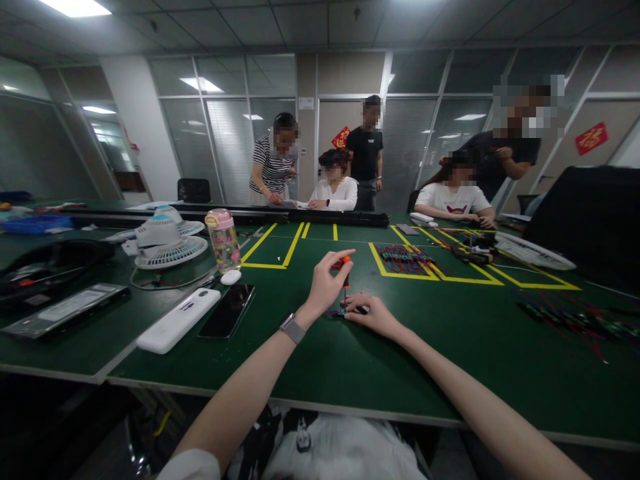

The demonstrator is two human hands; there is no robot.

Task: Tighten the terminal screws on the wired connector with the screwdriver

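Wrapped round an orange-and-black screwdriver, my left hand holds it upright, with its thin shaft pointing down. Below the tip lies a small circuit board with coloured wires, low on the green table. My right hand steadies this board from the right, fingers closed about its edge. A small dark piece shows between those fingers; I cannot make out what it is. Exactly where the screwdriver tip meets the board is too small to tell.
Left of my arms are a black phone, a white power bank, a pink-lidded bottle and white fans. Wired boards lie in a taped box and at right. Several people are across the table.
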